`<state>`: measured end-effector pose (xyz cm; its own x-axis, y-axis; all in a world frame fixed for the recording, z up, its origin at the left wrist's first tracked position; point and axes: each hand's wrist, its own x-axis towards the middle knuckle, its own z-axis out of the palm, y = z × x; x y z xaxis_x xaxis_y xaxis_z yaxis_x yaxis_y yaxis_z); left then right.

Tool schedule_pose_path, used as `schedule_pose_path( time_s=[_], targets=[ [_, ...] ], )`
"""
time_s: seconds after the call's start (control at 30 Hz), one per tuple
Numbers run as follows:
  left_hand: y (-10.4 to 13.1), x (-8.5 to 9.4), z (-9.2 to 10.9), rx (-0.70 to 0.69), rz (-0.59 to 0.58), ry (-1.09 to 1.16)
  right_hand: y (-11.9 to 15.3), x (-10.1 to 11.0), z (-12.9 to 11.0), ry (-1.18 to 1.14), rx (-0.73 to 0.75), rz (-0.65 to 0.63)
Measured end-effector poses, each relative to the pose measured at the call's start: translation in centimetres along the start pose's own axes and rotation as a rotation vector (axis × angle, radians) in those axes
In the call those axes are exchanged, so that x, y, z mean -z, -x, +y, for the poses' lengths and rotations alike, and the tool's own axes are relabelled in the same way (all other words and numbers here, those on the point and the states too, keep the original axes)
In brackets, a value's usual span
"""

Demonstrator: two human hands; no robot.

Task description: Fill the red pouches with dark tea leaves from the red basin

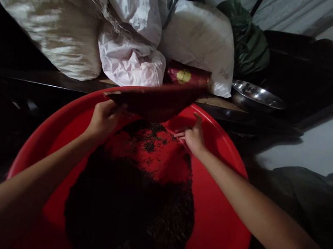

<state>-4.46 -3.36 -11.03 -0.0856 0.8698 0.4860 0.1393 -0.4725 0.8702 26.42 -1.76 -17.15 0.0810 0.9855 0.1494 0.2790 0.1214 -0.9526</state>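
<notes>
My left hand [105, 118] is closed on the left end of a dark maroon bag [157, 100], which is blurred and held tilted over the far side of a big red basin [235, 171]. The fingertips are partly hidden behind it. Just below the bag's right part, my right hand [193, 135] has its fingers apart and holds nothing. Dark, loose dried bits like tea leaves [173, 220] lie in a heap on the basin floor, mostly in shadow. A thinner scatter of them reaches up under the bag.
Behind the basin runs a dark bench [42, 77]. On it stand a woven white sack [58, 24], a pale plastic bag [132, 60], a full white sack [200, 40], a maroon packet with a gold label [183, 76] and a steel bowl [258, 95]. A dark green bag [251, 45] sits behind.
</notes>
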Motion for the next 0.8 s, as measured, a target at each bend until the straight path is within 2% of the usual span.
schedule_pose_path(
  time_s=[0.1,0.17,0.27,0.3,0.37,0.47,0.53,0.7,0.8],
  targets=[
    [0.6,0.1,-0.5,0.011,-0.148,-0.188,0.3,-0.1,-1.1,-0.096,-0.060,-0.124],
    [1.1,-0.2,-0.8,0.045,-0.288,-0.306,0.7,-0.9,-0.9,-0.083,-0.101,-0.163],
    [1.4,-0.5,-0.7,0.230,-0.461,-0.193,1.2,-2.2,0.5,0.000,-0.090,-0.099],
    [1.4,-0.5,-0.5,0.309,-0.470,-0.101,1.2,-2.5,0.9,0.023,-0.070,-0.075],
    [1.3,-0.6,0.0,0.426,-0.403,0.055,1.3,-2.7,1.5,0.039,-0.039,-0.060],
    [1.1,-0.8,0.4,0.481,-0.247,0.110,1.3,-2.7,1.5,0.048,-0.014,-0.095],
    [1.4,-1.3,0.2,0.498,-0.244,0.093,1.3,-2.9,1.0,0.060,0.013,-0.113],
    [2.5,-2.6,-0.8,0.314,-0.426,-0.146,0.7,-4.2,-0.1,0.025,0.064,-0.134],
    [2.8,-2.9,-0.1,0.162,-0.357,-0.340,0.6,-4.5,-0.1,-0.009,0.075,-0.109]
  ],
)
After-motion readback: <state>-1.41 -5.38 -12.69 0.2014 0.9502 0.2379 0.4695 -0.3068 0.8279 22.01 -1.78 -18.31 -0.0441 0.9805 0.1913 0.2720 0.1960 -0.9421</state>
